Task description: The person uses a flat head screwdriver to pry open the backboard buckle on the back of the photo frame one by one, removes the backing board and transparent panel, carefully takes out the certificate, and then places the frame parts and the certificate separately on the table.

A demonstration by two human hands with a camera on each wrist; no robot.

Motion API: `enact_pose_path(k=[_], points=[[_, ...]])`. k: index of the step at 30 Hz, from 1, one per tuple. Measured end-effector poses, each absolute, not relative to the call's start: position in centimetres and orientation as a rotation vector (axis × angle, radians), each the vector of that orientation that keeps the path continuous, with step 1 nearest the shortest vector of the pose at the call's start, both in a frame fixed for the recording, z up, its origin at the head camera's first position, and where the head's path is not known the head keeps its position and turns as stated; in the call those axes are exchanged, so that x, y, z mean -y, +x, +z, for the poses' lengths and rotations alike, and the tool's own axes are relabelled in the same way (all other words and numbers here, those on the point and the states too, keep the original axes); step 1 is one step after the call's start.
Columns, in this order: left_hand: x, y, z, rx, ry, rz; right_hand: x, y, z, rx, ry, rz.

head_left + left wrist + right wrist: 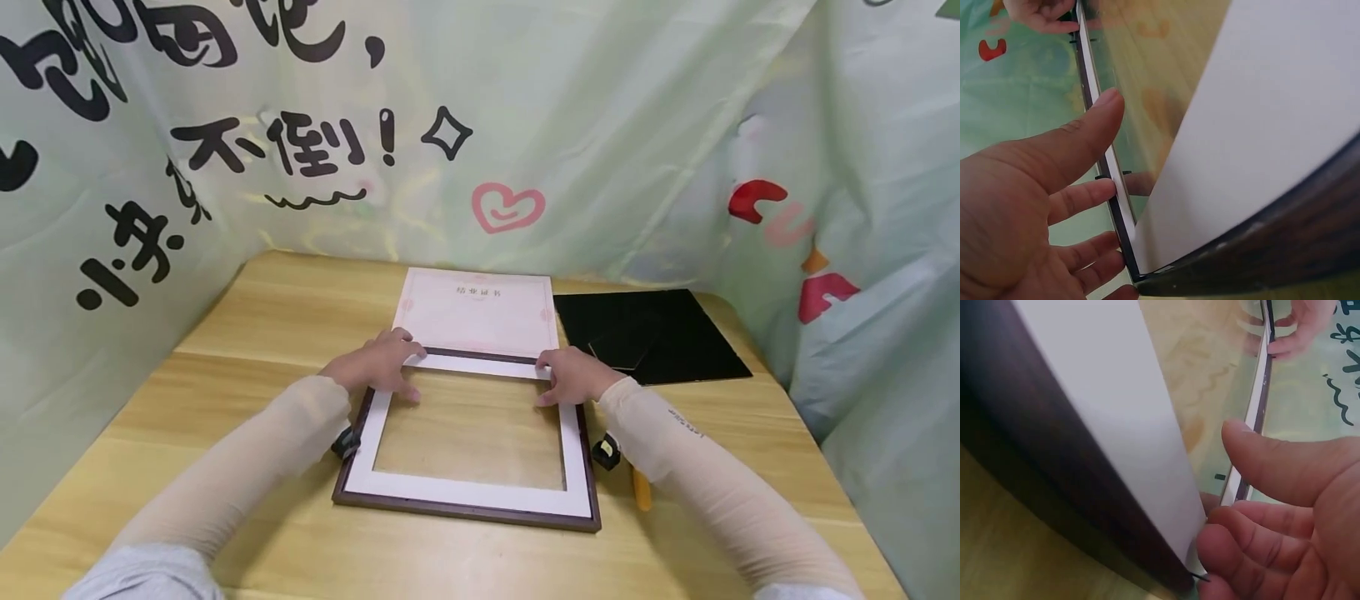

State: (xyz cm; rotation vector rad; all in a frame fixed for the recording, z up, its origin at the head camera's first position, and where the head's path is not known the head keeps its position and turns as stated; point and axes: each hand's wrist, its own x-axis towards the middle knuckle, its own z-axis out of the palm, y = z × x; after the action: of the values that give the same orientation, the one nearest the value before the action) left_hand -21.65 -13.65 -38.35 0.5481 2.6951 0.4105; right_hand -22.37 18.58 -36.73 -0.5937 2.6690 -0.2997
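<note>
A dark brown picture frame (465, 512) lies on the table before me. A white mat (465, 492) lines it inside, round a clear pane (472, 433) with reflections. At its far left corner, my left hand (378, 362) touches the far rim with extended fingers, the thumb (1107, 106) overlapping the pane. My right hand (573, 377) is at the far right corner, loosely bent fingers (1219, 547) against the rim and thumb raised above it. Small black tabs (1103, 177) stand along the rim. Beyond the frame lies a pale pink printed sheet (480, 312), its text upside down.
A black board (675, 333) lies at the right rear of the wooden table (247, 317), with a smaller dark piece (622, 346) on it. An orange handle (642, 490) shows beside my right forearm. Printed cloth (600, 125) hangs behind the table and along both sides.
</note>
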Motion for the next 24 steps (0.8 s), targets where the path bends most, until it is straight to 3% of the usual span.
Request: enact_pose_path(k=[7,24], points=[[13.4,-21.8,-37.8,-2.664,0.511,0.388,-18.3,-21.9,-36.7,-2.676,-0.593,-0.181],[12.6,-23.1,-37.2,-2.648,0.44,0.406,-18.6,-23.8,-37.1,-2.574,-0.504,-0.481]])
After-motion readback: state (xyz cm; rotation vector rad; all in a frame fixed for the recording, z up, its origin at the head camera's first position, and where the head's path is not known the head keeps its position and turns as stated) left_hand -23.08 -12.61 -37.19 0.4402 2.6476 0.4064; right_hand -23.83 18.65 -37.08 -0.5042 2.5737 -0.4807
